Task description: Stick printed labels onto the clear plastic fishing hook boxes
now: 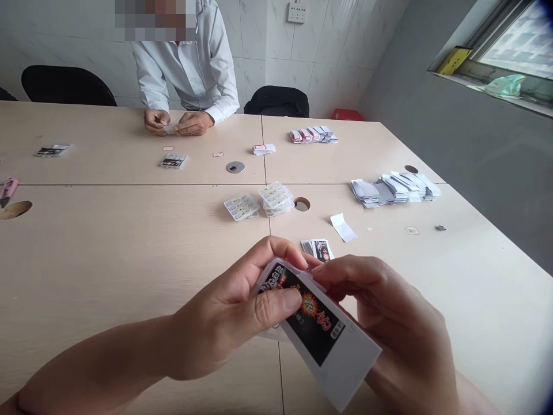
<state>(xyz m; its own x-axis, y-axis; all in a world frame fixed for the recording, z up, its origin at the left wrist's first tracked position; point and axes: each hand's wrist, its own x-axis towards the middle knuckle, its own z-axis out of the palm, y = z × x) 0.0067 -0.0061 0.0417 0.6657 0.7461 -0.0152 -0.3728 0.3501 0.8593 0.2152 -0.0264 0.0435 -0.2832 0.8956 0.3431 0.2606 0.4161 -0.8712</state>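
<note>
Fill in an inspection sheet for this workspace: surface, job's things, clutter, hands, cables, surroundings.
Surface: pale wood-look table, seamed.
Job's things: clear plastic case and white card with black printed panel, in hand; clear rectangular plastic cases piled mid-table; stacked white paper slips at right.
Clutter: creased white paper sheet, loose; small pink-and-black object at left edge, identity unclear.
Hands: bare left hand grips card and case, thumb on the panel; bare right hand at their upper edge, its grip partly hidden.
Cables: nothing seen.
Surroundings: person in white shirt across the table; black chairs; white socket panel on wall; window at right.
</note>
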